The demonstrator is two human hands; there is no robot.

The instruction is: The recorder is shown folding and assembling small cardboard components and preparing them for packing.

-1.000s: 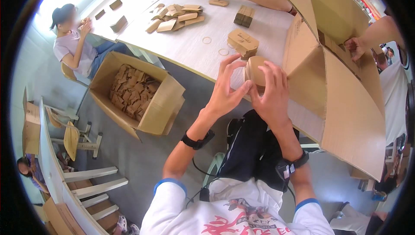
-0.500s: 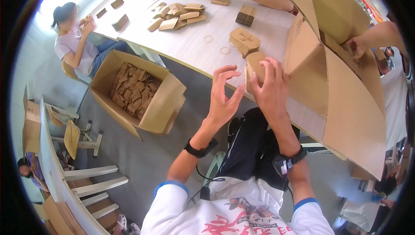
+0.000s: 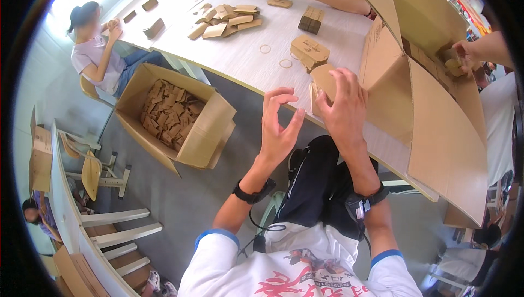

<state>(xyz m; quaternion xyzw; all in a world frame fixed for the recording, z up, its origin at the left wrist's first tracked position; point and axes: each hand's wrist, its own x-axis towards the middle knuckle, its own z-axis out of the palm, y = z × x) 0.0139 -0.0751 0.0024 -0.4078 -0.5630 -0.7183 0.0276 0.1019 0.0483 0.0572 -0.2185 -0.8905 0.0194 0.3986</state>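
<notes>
My right hand [image 3: 345, 106] curls its thumb and fingers round a stack of brown cardboard pieces [image 3: 325, 80] at the table's near edge. To its left, my left hand [image 3: 279, 125] is in the air with fingers bent and apart, holding nothing. Just beyond the held stack lies another stack of brown cardboard pieces [image 3: 310, 51] with dark print on top. Two thin rubber bands, a nearer one [image 3: 285, 63] and a farther one [image 3: 265, 49], rest on the table left of that stack. My right fingers hide part of the held stack.
A loose heap of folded cardboard pieces [image 3: 224, 21] and a banded-looking block [image 3: 311, 19] are on the white table [image 3: 240, 59]. A large open carton [image 3: 436, 138] stands at right, with a co-worker's hand [image 3: 465, 54] over it. Left below, another carton [image 3: 210, 128] holds many brown pieces.
My left hand has shifted slightly left, away from the stack. My right hand keeps its grip. The co-worker's hand at right has risen from inside the carton with a brown piece.
</notes>
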